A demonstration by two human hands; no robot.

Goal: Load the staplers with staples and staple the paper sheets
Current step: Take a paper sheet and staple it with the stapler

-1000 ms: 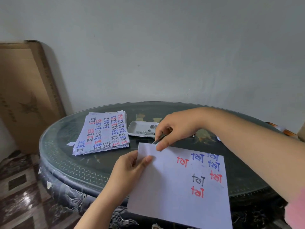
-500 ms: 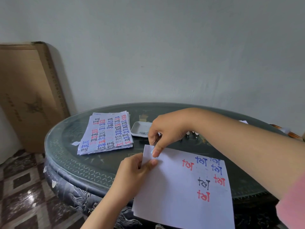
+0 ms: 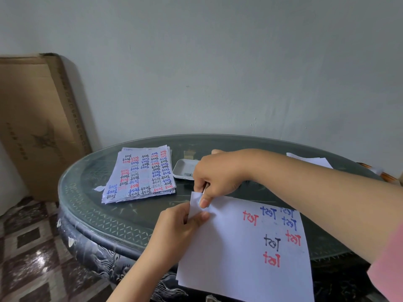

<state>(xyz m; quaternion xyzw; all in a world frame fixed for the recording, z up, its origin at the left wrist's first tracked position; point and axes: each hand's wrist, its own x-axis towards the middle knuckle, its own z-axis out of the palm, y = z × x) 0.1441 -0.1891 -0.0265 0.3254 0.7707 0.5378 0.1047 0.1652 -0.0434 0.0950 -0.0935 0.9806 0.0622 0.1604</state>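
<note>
My left hand [image 3: 177, 227] pinches the near-left corner of a set of white paper sheets [image 3: 244, 247] printed with "Test" in red, blue and black, which hangs over the table's front edge. My right hand [image 3: 218, 175] grips a small stapler [image 3: 204, 190], only a thin metal sliver of which shows between its fingers, and holds it on that same top-left corner, thumb tip on the paper. A stack of printed sheets [image 3: 141, 173] lies further left on the table.
A small white tray [image 3: 182, 167] holding staples sits behind my right hand on the round dark glass-topped table [image 3: 87, 192]. More white paper [image 3: 311, 161] lies at the far right. A flat cardboard box [image 3: 37, 125] leans against the wall at left.
The view has shifted, so the table and papers sit further right in frame. My right hand has turned the stapler more upright on the paper corner, and my left hand's grip moved closer to it.
</note>
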